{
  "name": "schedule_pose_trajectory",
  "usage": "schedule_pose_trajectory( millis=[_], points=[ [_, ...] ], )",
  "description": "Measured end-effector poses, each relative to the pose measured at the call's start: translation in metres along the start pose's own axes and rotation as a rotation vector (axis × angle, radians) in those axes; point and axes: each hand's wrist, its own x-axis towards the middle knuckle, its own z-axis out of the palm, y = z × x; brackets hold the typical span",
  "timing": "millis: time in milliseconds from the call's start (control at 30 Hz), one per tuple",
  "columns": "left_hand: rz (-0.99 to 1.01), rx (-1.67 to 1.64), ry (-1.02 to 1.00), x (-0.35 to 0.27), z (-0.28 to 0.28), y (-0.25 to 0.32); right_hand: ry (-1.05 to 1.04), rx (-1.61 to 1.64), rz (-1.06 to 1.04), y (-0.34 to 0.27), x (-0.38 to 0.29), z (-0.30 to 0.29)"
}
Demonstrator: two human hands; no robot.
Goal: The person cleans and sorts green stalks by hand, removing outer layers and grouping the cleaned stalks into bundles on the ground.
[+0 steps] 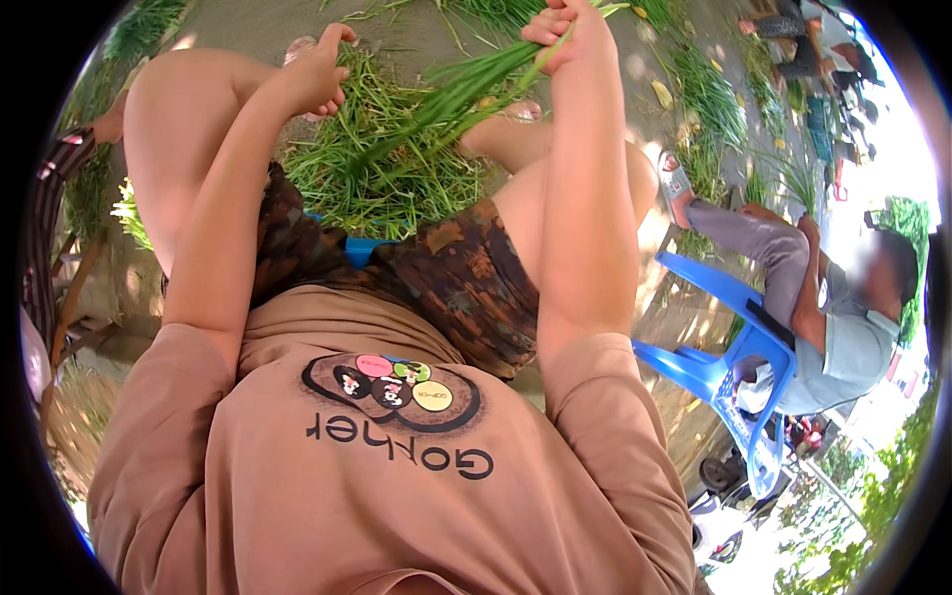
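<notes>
My right hand [571,37], raised at the top of the view, is closed around the ends of a bunch of long thin green stalks [461,93]. Their other ends hang down and to the left between my knees. My left hand [318,78] is above my left knee, fingers apart and holding nothing. Below both hands lies a heap of loose green blades and stalks [387,182], some yellowed. Part of a blue object [364,251] shows between my thighs, mostly hidden.
More bundles of green stalks [710,97] lie on the ground at the upper right. A person [855,349] sits on a blue plastic chair [744,357] at the right. Another person's striped sleeve [56,178] shows at the left edge. Other people sit farther off, upper right, near a green crate [820,128].
</notes>
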Motion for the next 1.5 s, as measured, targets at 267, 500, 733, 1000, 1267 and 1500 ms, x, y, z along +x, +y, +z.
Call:
schedule_pose_trajectory(
  millis=[267,500,733,1000,1267,1500],
  points=[
    [0.256,0.13,0.049,0.02,-0.004,-0.038,-0.269,0.026,0.199,0.009,-0.013,0.028],
    [0.166,-0.393,-0.358,-0.029,-0.018,0.03,0.194,-0.227,-0.028,0.041,-0.027,0.053],
    [0.369,-0.915,-0.69,-0.044,-0.027,0.055,0.215,-0.464,-0.25,0.084,-0.036,0.075],
    [0.179,-0.664,-0.518,-0.048,-0.021,0.071,-0.107,-0.315,-0.051,0.1,-0.033,0.081],
    [0.22,-0.693,-0.257,-0.051,-0.022,0.069,-0.081,-0.195,0.123,0.093,-0.047,0.095],
    [0.247,-0.644,-0.156,-0.042,-0.035,0.055,-0.234,-0.239,0.02,0.098,-0.04,0.081]
  ],
)
